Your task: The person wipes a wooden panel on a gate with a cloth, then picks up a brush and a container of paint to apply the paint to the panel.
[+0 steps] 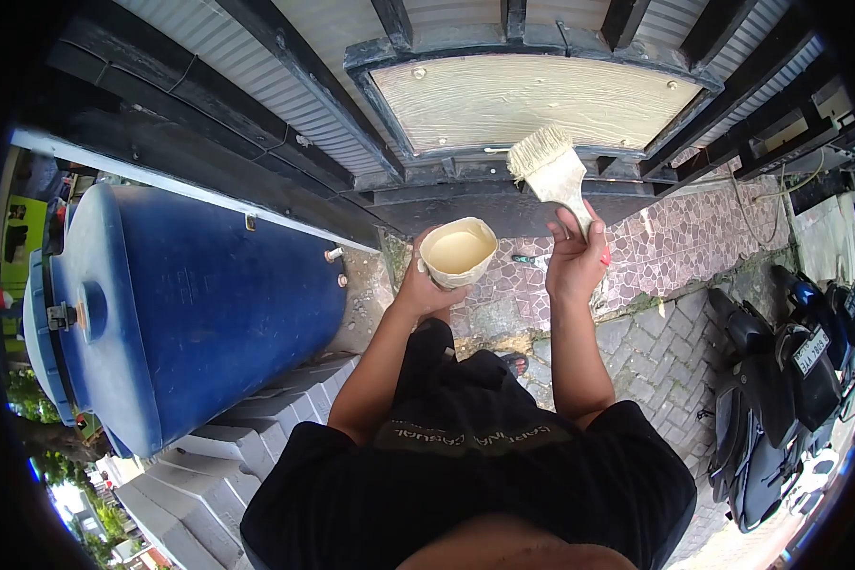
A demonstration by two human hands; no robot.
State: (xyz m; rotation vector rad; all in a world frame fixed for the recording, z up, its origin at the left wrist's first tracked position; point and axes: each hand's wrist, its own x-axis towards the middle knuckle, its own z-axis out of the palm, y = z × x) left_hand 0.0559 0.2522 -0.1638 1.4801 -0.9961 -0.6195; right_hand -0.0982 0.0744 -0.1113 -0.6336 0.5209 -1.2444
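Note:
My left hand (422, 282) is wrapped round a small cup of cream paint (459, 250), its rim and outside smeared with the same colour. My right hand (577, 261) grips a wide paintbrush (558, 177) by its handle, bristles pointing up and to the left. Cream paint coats the bristles. Beyond the brush is a panel (541, 100) covered in wet-looking cream paint with streaky brush marks, set in a dark metal frame (380, 95). The bristles overlap the panel's lower edge in this view.
On the left lies a large blue tank (228, 285) beside stacked grey blocks (190, 484). Parked motorcycles (779, 389) stand at the right. Below are mosaic tiles (674, 242) and grey pavers (655, 356). Dark bars (294, 76) run over corrugated sheeting.

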